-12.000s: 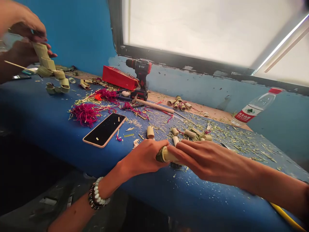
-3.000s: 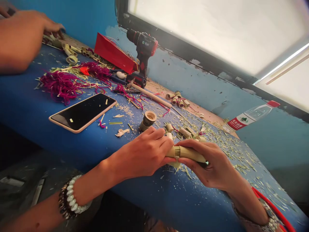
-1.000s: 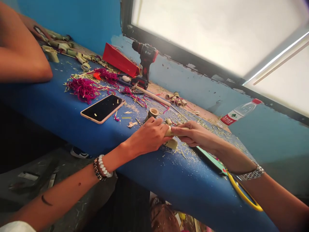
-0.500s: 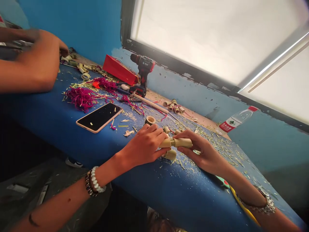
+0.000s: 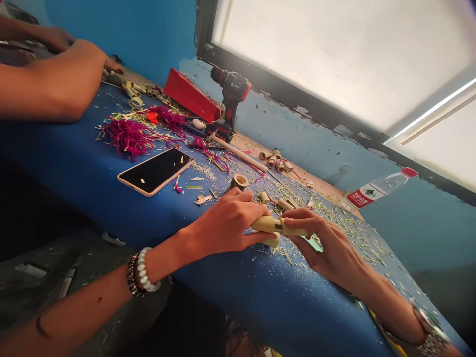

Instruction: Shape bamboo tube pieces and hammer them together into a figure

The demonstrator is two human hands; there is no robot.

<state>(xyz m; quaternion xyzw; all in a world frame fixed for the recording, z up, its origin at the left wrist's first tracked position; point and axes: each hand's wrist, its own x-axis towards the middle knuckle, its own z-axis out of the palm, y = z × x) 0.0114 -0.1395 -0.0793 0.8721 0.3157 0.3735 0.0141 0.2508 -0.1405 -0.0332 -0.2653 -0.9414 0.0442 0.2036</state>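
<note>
Both my hands hold a short pale bamboo tube [image 5: 277, 225] just above the blue table [image 5: 92, 163]. My left hand [image 5: 226, 223], with bead bracelets on its wrist, is closed round the tube's left end. My right hand [image 5: 327, 245] grips the tube's right end from below, fingers curled round it. Another pale bamboo piece [image 5: 273, 241] lies on the table right under the tube. A short bamboo ring [image 5: 239, 181] stands upright just behind my left hand. Green shavings cover the table around my hands.
A phone [image 5: 156, 171] lies face up to the left. Behind it are magenta yarn [image 5: 126, 136], a red box [image 5: 189, 99], a cordless drill [image 5: 228, 106], a wooden stick [image 5: 240, 154], several bamboo pieces [image 5: 275, 159] and a water bottle [image 5: 379, 188]. Another person's hands [image 5: 70, 69] work at the far left.
The camera has shifted slightly. My hands have kept hold of the bamboo tube, and my right hand has turned more beneath it. The other person's hand has moved along the far left of the table.
</note>
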